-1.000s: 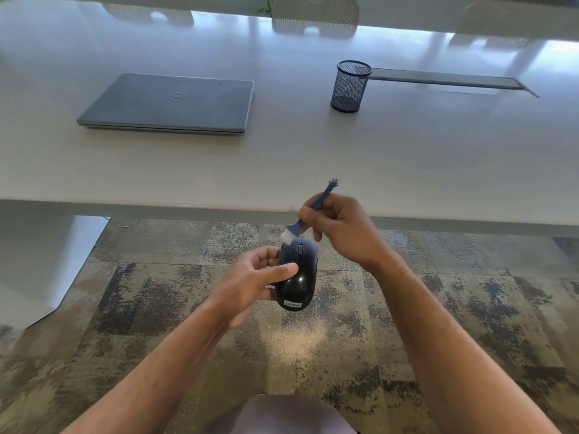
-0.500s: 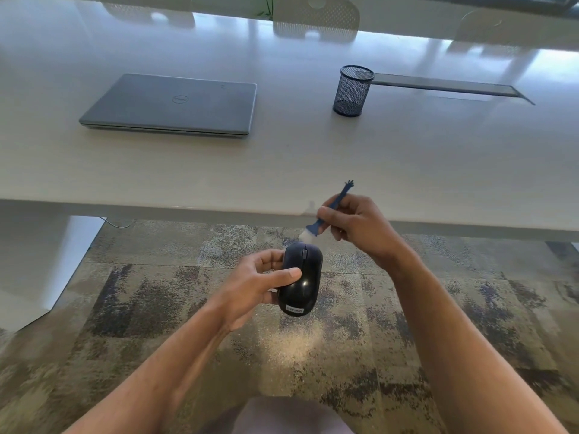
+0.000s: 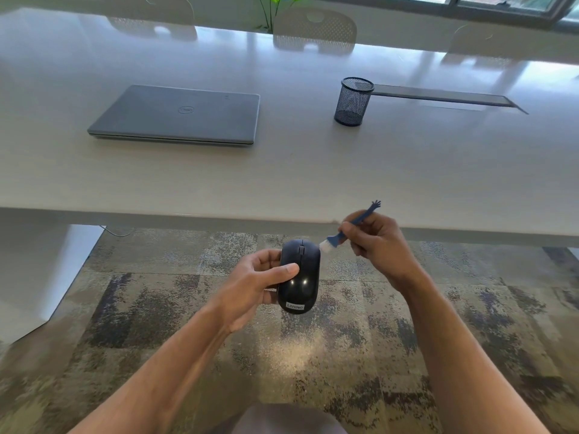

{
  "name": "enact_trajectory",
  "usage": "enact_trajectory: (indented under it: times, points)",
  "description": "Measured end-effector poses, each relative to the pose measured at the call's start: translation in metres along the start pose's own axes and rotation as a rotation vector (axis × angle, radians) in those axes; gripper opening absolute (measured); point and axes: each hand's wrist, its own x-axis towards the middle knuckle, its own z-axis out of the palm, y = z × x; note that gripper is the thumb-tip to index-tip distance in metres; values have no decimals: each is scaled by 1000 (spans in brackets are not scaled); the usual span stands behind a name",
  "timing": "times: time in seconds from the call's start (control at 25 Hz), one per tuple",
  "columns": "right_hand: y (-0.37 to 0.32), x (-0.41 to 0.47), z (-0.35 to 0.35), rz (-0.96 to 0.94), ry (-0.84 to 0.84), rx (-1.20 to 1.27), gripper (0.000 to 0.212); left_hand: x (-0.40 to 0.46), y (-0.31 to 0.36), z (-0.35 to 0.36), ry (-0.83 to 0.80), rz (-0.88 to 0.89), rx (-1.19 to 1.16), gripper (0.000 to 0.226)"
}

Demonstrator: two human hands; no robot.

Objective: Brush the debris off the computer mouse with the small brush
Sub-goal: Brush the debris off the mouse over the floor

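A black computer mouse with a white label at its near end is held in the air over the carpet, below the table's front edge. My left hand grips its left side, thumb lying across the top. My right hand pinches the stem of a small blue brush. Its white bristles touch the mouse's far right corner, beside the scroll wheel. The handle's hand-shaped tip points up and to the right.
On the long pale table a shut grey laptop lies at the left and a black mesh pen cup stands right of centre beside a dark cable tray. Chairs stand beyond the table. Patterned carpet lies below.
The brush has moved from the mouse's far left corner across to its far right corner, my right hand shifting right with it. My left hand still holds the mouse.
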Motion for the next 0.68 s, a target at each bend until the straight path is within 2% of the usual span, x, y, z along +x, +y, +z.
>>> enact_trajectory:
  times: [0.04, 0.12, 0.2, 0.32, 0.4, 0.56, 0.68]
  points:
    - [0, 0, -2, -6, 39, 58, 15, 0, 2, -1, -5, 3, 4, 45]
    - [-2, 0, 0, -27, -5, 185, 13, 1, 6, -3, -10, 10, 9, 44]
    - [-3, 2, 6, -38, -54, 173, 10, 2, 9, -5, -12, 16, 15, 45]
    - [-6, 9, 11, -41, 95, 54, 13, 2, 13, -7, -24, 17, 26, 47]
    - [-9, 12, 8, -55, 195, 93, 14, 4, 17, -8, -32, 24, 37, 45]
    - [-10, 15, 0, -72, 261, 134, 14, 14, 30, -5, -29, 48, 56, 39]
    - [-8, 20, -11, -47, 291, 145, 17, 30, 44, 2, -1, 53, 51, 44]
